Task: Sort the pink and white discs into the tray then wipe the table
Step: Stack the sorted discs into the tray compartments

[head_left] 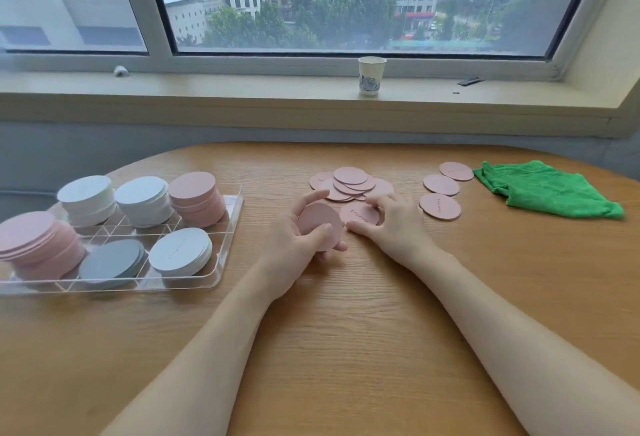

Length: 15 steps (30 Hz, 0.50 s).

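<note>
Sorting step, pink discs being gathered: my left hand [304,233], frame centre, curls around a small stack of pink discs [320,226], thumb across the top face; my right hand [384,224] pinches the edge of a single pink disc [358,213] lying flat on the wooden table [346,331]. A loose pink pile [349,182] lies just beyond, three more discs [441,193] right of centre. The clear divided tray [228,227], at left, already holds pink and white stacks. Next move, as I judge: lift this disc onto my stack; the green cloth [550,193], at right, waits unused
</note>
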Each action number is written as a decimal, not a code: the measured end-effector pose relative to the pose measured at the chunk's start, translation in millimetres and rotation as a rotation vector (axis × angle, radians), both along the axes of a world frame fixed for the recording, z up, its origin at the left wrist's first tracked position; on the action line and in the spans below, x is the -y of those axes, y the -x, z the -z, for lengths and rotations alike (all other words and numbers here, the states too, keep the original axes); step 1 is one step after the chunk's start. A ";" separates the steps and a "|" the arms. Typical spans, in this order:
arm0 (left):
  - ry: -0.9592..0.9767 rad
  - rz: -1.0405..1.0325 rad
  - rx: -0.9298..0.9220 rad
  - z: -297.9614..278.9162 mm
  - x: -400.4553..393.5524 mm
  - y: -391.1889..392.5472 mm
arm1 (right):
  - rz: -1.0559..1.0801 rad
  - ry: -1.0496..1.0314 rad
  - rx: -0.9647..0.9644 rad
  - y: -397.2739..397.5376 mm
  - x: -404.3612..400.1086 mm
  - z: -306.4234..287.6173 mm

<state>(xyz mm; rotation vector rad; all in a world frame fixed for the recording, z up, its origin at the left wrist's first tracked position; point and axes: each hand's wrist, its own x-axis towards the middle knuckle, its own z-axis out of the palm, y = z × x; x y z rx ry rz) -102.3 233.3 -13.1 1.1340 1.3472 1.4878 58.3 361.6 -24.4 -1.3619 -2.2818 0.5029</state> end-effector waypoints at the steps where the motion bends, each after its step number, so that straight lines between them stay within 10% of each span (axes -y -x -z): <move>1: -0.005 -0.012 -0.024 -0.2 0.7 -1.1 | -0.001 0.002 -0.032 -0.4 -1.2 0.1; 15: -0.010 -0.137 0.023 4.5 -7.9 -5.3 | -0.094 0.293 -0.891 -21.8 9.4 -12.2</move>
